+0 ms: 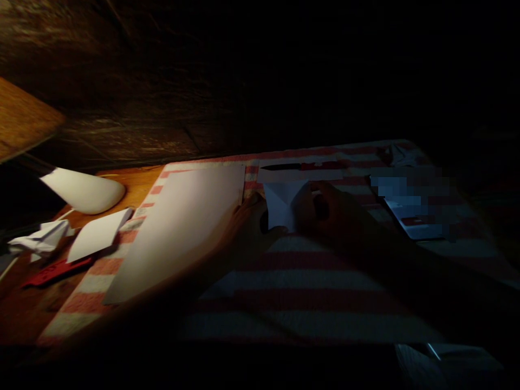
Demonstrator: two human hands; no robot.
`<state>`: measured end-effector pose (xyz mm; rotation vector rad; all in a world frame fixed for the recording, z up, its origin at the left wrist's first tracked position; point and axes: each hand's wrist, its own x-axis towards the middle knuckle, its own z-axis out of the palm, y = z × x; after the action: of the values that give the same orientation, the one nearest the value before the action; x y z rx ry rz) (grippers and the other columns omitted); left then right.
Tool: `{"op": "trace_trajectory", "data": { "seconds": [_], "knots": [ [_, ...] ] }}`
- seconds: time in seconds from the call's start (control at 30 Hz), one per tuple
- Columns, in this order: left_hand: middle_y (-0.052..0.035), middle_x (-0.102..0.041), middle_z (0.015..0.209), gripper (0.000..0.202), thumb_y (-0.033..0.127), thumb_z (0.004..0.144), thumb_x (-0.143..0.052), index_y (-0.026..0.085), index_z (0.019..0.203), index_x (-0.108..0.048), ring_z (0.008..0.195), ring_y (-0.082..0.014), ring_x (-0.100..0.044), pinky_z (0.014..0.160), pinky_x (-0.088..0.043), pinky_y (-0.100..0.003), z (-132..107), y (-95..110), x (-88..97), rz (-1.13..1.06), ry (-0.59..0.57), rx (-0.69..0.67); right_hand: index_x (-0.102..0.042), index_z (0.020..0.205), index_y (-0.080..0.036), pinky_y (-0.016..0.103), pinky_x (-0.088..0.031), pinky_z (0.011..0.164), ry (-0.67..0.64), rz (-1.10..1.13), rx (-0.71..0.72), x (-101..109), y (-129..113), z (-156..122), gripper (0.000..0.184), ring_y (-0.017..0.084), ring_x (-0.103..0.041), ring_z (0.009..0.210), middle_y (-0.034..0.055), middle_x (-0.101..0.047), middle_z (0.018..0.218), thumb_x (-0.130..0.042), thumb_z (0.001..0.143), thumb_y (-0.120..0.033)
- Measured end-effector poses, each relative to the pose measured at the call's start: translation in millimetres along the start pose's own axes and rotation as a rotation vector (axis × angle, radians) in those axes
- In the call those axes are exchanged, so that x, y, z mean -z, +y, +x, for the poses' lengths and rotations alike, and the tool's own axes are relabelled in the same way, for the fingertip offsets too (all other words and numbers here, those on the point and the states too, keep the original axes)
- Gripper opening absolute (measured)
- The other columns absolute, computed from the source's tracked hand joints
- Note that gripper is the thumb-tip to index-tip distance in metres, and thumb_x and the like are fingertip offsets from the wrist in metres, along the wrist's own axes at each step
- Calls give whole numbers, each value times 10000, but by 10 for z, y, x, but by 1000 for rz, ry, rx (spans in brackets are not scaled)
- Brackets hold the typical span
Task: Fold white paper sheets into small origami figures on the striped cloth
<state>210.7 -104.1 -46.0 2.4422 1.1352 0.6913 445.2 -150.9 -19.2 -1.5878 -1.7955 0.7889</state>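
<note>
A small white piece of folded paper (pixel 279 207), with creases meeting near its middle, is held up over the striped cloth between my two hands. My left hand (pixel 254 216) grips its left side, thumb at the lower edge and fingers behind. On the other side, my right hand (pixel 327 203) pinches the paper's right part; deep shadow hides most of those fingertips. Just beyond the paper lies a knife (pixel 284 167) with a dark blade and reddish handle, on a white strip. A large white sheet (pixel 182 216) lies beside my left forearm.
A red-and-white striped cloth (pixel 309 281) covers the table. At left are a white lamp-like object (pixel 87 189), a folded paper star shape (pixel 43 238), a bent white paper (pixel 99 233) and a red tool (pixel 59 272). A lit screen device (pixel 402 208) lies at right.
</note>
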Motion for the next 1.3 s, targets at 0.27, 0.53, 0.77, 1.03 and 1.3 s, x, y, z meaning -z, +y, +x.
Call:
{"op": "trace_trajectory", "data": {
  "seconds": [0.27, 0.53, 0.77, 1.03, 1.3],
  "knots": [
    [-71, -645, 1115, 343, 238, 772, -782, 209, 1092, -660, 963, -243, -657, 789, -593, -407, -15, -17, 81, -137, -52, 3, -586, 1270, -215, 374, -584, 741, -32, 23, 8, 84, 30, 31, 561, 281, -731, 947, 99, -755, 1126, -781, 747, -262],
    [-68, -656, 1078, 308, 194, 773, -779, 188, 1050, -645, 927, -214, -659, 754, -613, -376, -35, -38, 138, -219, -84, 22, -574, 1277, -209, 376, -572, 735, -94, -7, 30, 153, 68, 59, 578, 273, -722, 906, 101, -758, 1083, -770, 734, -207],
    [-78, -655, 1151, 341, 189, 771, -771, 225, 1092, -664, 1015, -247, -659, 815, -627, -400, -15, -18, 187, -303, -129, 63, -580, 1246, -208, 352, -549, 760, -174, -27, 73, 199, 124, 106, 495, 256, -712, 927, 87, -744, 1115, -728, 773, -217],
    [-52, -679, 1029, 383, 171, 725, -763, 211, 1082, -631, 874, -204, -657, 725, -583, -333, -18, -19, 216, -326, -112, 48, -636, 1043, -200, 317, -518, 694, -178, 43, 37, 205, 69, 64, 299, 216, -687, 827, 68, -740, 992, -748, 768, -234],
    [29, -634, 767, 279, 140, 685, -746, 174, 905, -577, 649, -110, -558, 575, -442, -217, 15, 89, 138, -294, 118, 90, -652, 823, -196, 297, -425, 572, 3, 68, -57, 40, 24, 24, 212, 182, -618, 686, 36, -705, 803, -752, 809, -383]
  ]
}}
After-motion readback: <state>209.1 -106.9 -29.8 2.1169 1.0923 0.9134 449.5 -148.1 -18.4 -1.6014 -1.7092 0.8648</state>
